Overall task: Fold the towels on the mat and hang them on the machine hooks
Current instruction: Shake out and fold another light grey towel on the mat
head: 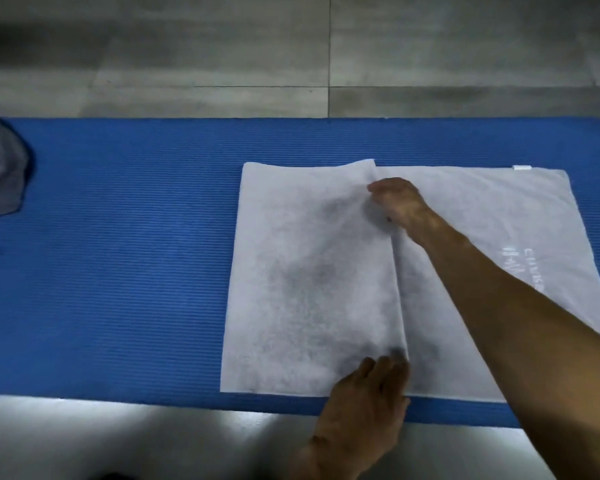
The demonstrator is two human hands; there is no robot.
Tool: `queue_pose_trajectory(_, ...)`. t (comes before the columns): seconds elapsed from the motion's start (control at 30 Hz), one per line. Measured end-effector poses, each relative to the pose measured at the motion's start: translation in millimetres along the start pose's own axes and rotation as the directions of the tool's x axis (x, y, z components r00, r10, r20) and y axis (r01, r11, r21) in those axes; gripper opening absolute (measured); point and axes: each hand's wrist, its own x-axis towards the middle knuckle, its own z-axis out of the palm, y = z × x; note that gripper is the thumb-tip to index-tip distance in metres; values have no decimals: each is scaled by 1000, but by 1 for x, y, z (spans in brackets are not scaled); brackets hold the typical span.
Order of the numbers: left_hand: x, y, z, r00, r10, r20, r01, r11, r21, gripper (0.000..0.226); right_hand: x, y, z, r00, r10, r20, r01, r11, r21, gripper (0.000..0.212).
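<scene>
Towel: pale grey rectangular terry towel (312,271) flat on the ribbed blue foam mat (136,254), long axis left to right, left part folded over.
Right hand (400,202): grip pinching the flap's far edge corner.
Left hand (368,403): grip flat, fingers spread on the flap's near corner.
Key relation: both hands on the flap's free edge; unfolded part lies rightward.
Other: dark grey cloth (0,174), far left.
</scene>
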Motion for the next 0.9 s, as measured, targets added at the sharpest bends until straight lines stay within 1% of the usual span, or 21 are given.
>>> queue_pose_trajectory(0.03, 0, 0, -5, 999, -12, -40, 11, 1000, -13, 45, 3, 5, -7, 999, -33, -29, 30, 994, -107, 34)
queue_pose_trajectory(0.07, 0, -5, -10, 994, -52, -96, 52, 999, -7, 40, 6, 10, -10, 997, -70, -29, 61, 967, -249, 37)
queue_pose_trajectory(0.1, -1, -15, -16, 981, -112, -156, 110, 994, -23, 38, 6, 15, -10, 992, -123, -26, 104, 918, -382, 40)
queue_pose_trajectory(0.13, -4, -28, -21, 960, -180, -215, 171, 984, -57, 35, 4, 17, -4, 980, -195, -30, 158, 869, -470, 40)
queue_pose_trajectory(0.2, -13, -63, -27, 891, -345, -296, 333, 939, -91, 32, -6, 14, 19, 927, -372, -45, 301, 810, -503, 26)
queue_pose_trajectory(0.23, -22, -83, -30, 835, -442, -329, 439, 894, -88, 32, -13, 12, 38, 894, -448, -33, 375, 784, -495, 18)
queue_pose_trajectory(0.27, -32, -102, -33, 769, -535, -350, 541, 836, -88, 34, -21, 8, 59, 866, -500, 2, 434, 750, -499, 16)
queue_pose_trajectory(0.33, -54, -131, -35, 650, -686, -326, 689, 714, -128, 40, -36, 2, 104, 817, -567, 103, 527, 663, -531, 24)
queue_pose_trajectory(0.37, -63, -141, -33, 610, -736, -293, 734, 664, -140, 45, -42, -2, 127, 807, -573, 142, 545, 631, -552, 28)
queue_pose_trajectory(0.4, -72, -149, -31, 597, -761, -253, 754, 640, -145, 50, -48, -7, 151, 811, -557, 179, 542, 601, -587, 34)
queue_pose_trajectory(0.43, -79, -154, -30, 601, -771, -211, 755, 634, -167, 51, -52, -12, 172, 824, -526, 210, 525, 570, -632, 40)
queue_pose_trajectory(0.47, -83, -158, -29, 598, -780, -183, 750, 626, -215, 44, -54, -17, 190, 844, -481, 237, 499, 541, -677, 44)
queue_pose_trajectory(0.5, -85, -160, -30, 583, -796, -162, 744, 603, -288, 31, -55, -22, 204, 866, -430, 255, 469, 524, -711, 43)
queue_pose_trajectory(0.53, -84, -159, -32, 568, -811, -138, 739, 577, -347, 17, -54, -28, 213, 884, -391, 258, 443, 519, -731, 36)
queue_pose_trajectory(0.57, -85, -159, -34, 555, -822, -130, 732, 557, -392, 14, -54, -33, 221, 895, -363, 259, 425, 516, -744, 27)
queue_pose_trajectory(0.6, -86, -160, -36, 546, -826, -141, 722, 549, -421, 18, -54, -38, 227, 901, -351, 256, 414, 517, -749, 21)
queue_pose_trajectory(0.63, -88, -162, -38, 534, -833, -144, 707, 534, -465, 22, -54, -43, 232, 900, -353, 254, 414, 515, -751, 19)
queue_pose_trajectory(0.73, -99, -172, -48, 530, -839, -120, 601, 472, -645, 17, -52, -53, 245, 897, -386, 216, 414, 563, -715, 27)
queue_pose_trajectory(0.77, -106, -179, -53, 519, -846, -122, 557, 443, -702, 14, -50, -58, 251, 897, -386, 216, 418, 585, -695, 29)
queue_pose_trajectory(0.83, -124, -197, -60, 482, -862, -157, 486, 413, -770, 14, -48, -70, 270, 889, -371, 267, 452, 626, -635, 34)
queue_pose_trajectory(0.9, -143, -217, -68, 426, -880, -210, 464, 412, -784, 15, -49, -85, 295, 860, -372, 350, 510, 660, -552, 37)
